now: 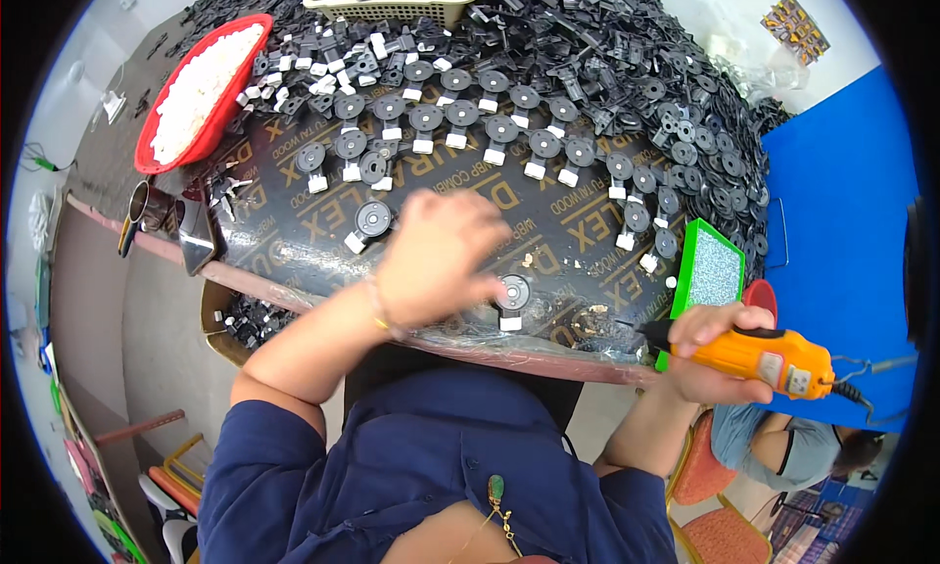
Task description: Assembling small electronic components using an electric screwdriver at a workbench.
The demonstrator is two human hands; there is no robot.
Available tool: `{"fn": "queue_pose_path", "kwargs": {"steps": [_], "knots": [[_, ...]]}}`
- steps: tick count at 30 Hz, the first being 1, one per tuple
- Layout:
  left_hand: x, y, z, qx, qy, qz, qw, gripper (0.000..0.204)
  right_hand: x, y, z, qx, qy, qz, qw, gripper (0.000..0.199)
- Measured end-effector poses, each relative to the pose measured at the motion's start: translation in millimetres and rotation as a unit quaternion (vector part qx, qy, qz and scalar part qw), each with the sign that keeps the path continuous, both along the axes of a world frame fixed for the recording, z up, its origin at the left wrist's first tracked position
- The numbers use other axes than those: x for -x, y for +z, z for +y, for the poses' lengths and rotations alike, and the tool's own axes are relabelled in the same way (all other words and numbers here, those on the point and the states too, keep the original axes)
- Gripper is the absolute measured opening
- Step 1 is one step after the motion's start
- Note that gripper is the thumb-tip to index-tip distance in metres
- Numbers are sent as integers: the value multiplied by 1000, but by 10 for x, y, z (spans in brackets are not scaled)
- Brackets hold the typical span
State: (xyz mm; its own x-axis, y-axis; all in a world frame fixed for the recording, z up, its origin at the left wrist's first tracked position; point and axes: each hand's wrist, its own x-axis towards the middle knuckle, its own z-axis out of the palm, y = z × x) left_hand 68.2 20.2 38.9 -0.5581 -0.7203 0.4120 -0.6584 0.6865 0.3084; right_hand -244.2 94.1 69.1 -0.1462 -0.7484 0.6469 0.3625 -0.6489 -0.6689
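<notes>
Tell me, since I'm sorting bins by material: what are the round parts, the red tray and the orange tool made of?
Round parts: likely moulded plastic, matte black, with white clips. Red tray: glossy plastic, by its sheen. Orange tool in the right hand: smooth plastic casing, probably.

A blue wall panel (842, 202) stands beside orange chairs (720, 525).

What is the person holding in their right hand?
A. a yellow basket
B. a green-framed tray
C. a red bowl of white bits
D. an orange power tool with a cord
D: the right hand grips an orange power tool with a black cord trailing off its back end, held just off the table's near edge, while the left hand rests by a round black part with a white clip.
</notes>
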Motion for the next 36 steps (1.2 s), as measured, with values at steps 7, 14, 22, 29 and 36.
{"fn": "queue_pose_path", "kwargs": {"steps": [7,14,22,29,36], "knots": [[-1090,17,-717,47,191,-83,977,49,338,-109,151,-11,-72,26,997,85],[-1176,-96,-649,24,244,-96,965,50,158,-174,104,-5,-69,44,997,85],[-1164,-88,-718,41,173,-44,983,43,20,-88,22,-10,-88,46,995,83],[-1053,40,-818,103,183,-105,972,37,-24,-125,-12,-21,-90,38,995,83],[-1022,-55,-976,134,186,-197,953,42,-71,-135,-55,-21,-86,38,995,83]]}}
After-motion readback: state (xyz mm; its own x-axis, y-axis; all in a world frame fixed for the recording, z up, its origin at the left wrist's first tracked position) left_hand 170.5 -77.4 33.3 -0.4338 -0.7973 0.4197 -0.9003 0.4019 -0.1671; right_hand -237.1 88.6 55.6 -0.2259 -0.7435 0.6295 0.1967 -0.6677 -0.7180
